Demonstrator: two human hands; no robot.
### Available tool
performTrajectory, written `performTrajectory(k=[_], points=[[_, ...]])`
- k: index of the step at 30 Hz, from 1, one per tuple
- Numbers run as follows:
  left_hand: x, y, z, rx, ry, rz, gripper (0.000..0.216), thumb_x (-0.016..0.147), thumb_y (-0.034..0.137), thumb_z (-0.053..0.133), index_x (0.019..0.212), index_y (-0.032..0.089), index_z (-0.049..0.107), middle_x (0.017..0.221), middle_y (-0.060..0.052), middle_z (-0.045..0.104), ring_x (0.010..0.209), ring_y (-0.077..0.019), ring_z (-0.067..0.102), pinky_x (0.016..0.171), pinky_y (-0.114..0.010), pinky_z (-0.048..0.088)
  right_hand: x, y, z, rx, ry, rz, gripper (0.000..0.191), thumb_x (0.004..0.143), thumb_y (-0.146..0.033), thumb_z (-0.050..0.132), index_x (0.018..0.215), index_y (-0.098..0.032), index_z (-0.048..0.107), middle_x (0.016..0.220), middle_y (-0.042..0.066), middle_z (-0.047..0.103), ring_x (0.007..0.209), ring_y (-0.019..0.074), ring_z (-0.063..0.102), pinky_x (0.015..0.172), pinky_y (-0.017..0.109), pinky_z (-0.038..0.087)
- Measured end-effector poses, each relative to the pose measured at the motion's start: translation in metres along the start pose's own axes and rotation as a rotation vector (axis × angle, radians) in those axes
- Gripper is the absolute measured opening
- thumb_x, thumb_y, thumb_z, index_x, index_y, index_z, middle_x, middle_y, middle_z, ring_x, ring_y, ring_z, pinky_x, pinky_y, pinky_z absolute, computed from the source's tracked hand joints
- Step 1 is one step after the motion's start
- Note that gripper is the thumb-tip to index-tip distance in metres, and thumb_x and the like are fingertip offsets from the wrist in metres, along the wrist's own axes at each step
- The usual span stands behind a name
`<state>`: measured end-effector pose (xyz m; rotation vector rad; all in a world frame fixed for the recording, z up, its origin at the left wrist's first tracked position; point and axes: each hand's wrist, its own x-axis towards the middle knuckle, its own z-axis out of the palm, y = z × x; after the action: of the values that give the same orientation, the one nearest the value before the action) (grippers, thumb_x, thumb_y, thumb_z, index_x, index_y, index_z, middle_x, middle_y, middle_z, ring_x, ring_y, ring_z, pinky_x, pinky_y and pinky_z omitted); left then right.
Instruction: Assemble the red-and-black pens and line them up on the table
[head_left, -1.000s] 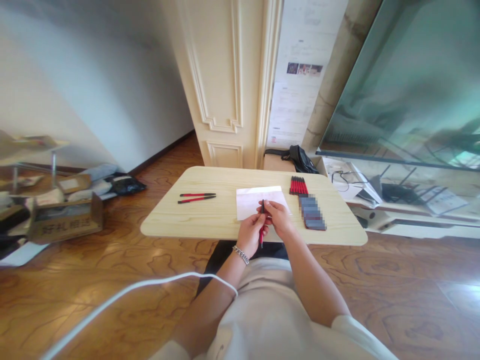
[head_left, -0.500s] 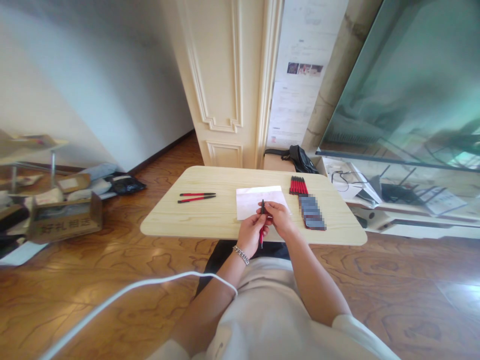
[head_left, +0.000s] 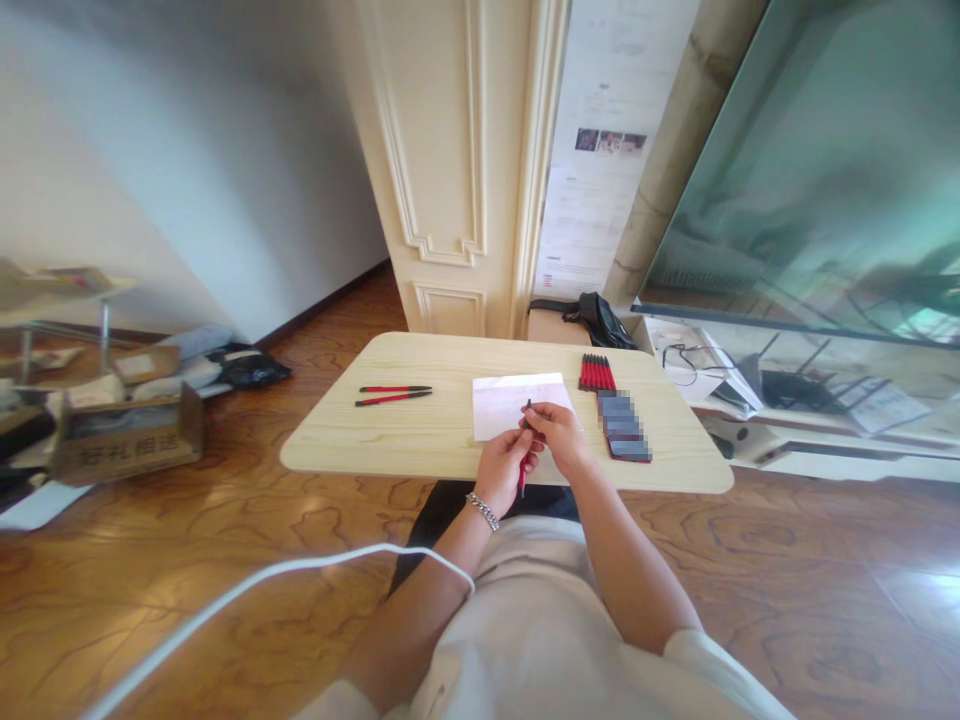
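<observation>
Both my hands hold one red and black pen (head_left: 523, 478) upright over the near edge of the light wooden table (head_left: 420, 440). My left hand (head_left: 501, 466) grips its red lower barrel. My right hand (head_left: 556, 432) pinches its black upper end. Just beyond them lies a white sheet of paper (head_left: 504, 402). A row of several red and black pens (head_left: 597, 372) lies to the right of the paper, next to a blurred dark block (head_left: 624, 428). Two more pens (head_left: 394, 394) lie on the table's left side.
A cardboard box (head_left: 127, 440) and bags sit on the wooden floor at the left. A cream panelled door (head_left: 450, 170) stands behind the table, a black bag (head_left: 600, 320) at its foot. A glass panel and low shelf stand at the right. A white cable (head_left: 247, 590) crosses my left arm.
My hands stay at the pen; the black upper end has tilted slightly under my right fingers. Nothing else on the table has moved.
</observation>
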<state>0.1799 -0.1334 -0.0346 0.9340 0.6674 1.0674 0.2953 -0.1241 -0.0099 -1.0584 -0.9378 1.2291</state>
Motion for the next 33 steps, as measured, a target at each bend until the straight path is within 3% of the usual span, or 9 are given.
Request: performTrajectory(k=[9, 15, 19, 24, 28, 33], points=[[-0.001, 0.004, -0.003, -0.019, 0.015, 0.016, 0.033, 0.075, 0.043, 0.068, 0.081, 0.012, 0.062, 0.071, -0.005, 0.063, 0.05, -0.0062, 0.049, 0.044, -0.019, 0.028, 0.004, 0.001, 0.005, 0.035, -0.052, 0.039, 0.039, 0.069, -0.044, 0.069, 0.093, -0.014, 0.064, 0.079, 0.006, 0.066, 0.045, 0.0065, 0.045, 0.04, 0.022, 0.033], [-0.002, 0.004, -0.002, 0.015, 0.007, 0.01, 0.035, 0.073, 0.043, 0.069, 0.085, 0.011, 0.064, 0.072, -0.006, 0.064, 0.05, -0.0071, 0.05, 0.045, -0.02, 0.03, 0.002, 0.003, 0.005, -0.017, 0.023, 0.03, 0.035, 0.066, -0.044, 0.073, 0.083, -0.015, 0.061, 0.068, 0.002, 0.062, 0.044, 0.0072, 0.045, 0.038, 0.021, 0.032], [-0.003, 0.004, 0.0, -0.008, 0.027, -0.012, 0.036, 0.072, 0.043, 0.069, 0.089, 0.011, 0.063, 0.07, -0.006, 0.065, 0.049, -0.0067, 0.05, 0.044, -0.019, 0.029, 0.001, -0.003, 0.002, 0.035, -0.006, 0.05, 0.038, 0.068, -0.044, 0.07, 0.093, -0.015, 0.064, 0.085, 0.008, 0.067, 0.06, 0.0128, 0.057, 0.047, 0.023, 0.042], [-0.004, 0.004, 0.001, 0.009, 0.041, -0.035, 0.036, 0.072, 0.044, 0.069, 0.089, 0.013, 0.063, 0.067, -0.004, 0.064, 0.047, -0.0068, 0.05, 0.043, -0.019, 0.028, 0.002, -0.009, 0.002, -0.035, 0.039, 0.03, 0.036, 0.069, -0.043, 0.069, 0.094, -0.017, 0.066, 0.079, 0.005, 0.066, 0.069, 0.0138, 0.059, 0.059, 0.025, 0.045], [-0.006, 0.005, 0.0, 0.017, 0.053, -0.052, 0.035, 0.07, 0.044, 0.069, 0.087, 0.014, 0.062, 0.063, -0.002, 0.063, 0.045, -0.0069, 0.05, 0.042, -0.019, 0.027, 0.019, -0.017, -0.002, -0.13, 0.087, -0.015, 0.036, 0.07, -0.048, 0.066, 0.093, -0.019, 0.067, 0.08, 0.004, 0.066, 0.07, 0.0119, 0.059, 0.059, 0.021, 0.042], [-0.009, 0.007, -0.004, 0.01, 0.072, -0.066, 0.033, 0.069, 0.042, 0.069, 0.084, 0.015, 0.061, 0.061, -0.002, 0.062, 0.044, -0.0072, 0.05, 0.04, -0.018, 0.026, 0.062, -0.031, -0.013, -0.205, 0.167, -0.135, 0.036, 0.074, -0.05, 0.061, 0.088, -0.018, 0.066, 0.082, 0.004, 0.067, 0.066, 0.0108, 0.059, 0.059, 0.022, 0.041]])
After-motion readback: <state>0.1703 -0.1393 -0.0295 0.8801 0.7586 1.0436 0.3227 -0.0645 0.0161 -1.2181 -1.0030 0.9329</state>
